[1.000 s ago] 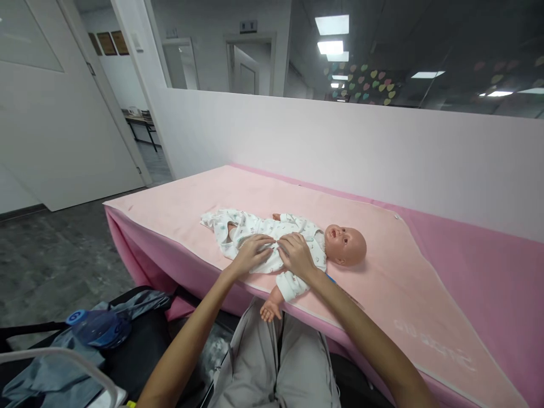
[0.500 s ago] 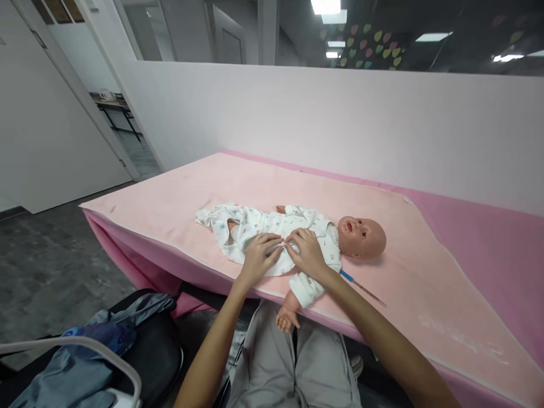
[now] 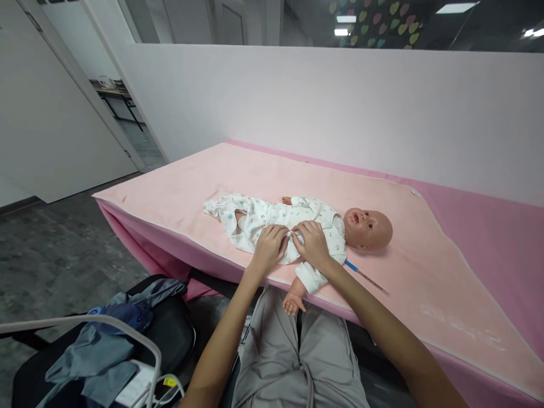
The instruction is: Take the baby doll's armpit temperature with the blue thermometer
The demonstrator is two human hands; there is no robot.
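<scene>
A baby doll [image 3: 369, 229] lies on its back on the pink padded cover, head to the right, wearing a white printed baby outfit [image 3: 276, 214]. At the belly, my left hand [image 3: 271, 243] is closed with its fingertips pinching the cloth of the outfit. My right hand [image 3: 312, 241] pinches the same cloth from the right, the fingertips of both hands almost meeting. Exactly which part of the cloth they hold is too small to make out. One doll arm [image 3: 295, 296] hangs over the table's near edge, its sleeve beneath my right wrist.
A thin stick with a blue end [image 3: 352, 266] lies beside the doll's shoulder. The pink cover [image 3: 170, 187] drapes over the table edge. On the left stands a black chair [image 3: 170, 334] with grey-blue cloth [image 3: 97, 351] on it. A white wall [image 3: 340, 102] rises behind the table.
The view has shifted slightly, tipping downward. Both hands stay at the doll's belly, fingertips still together on the outfit, with only small finger movement.
</scene>
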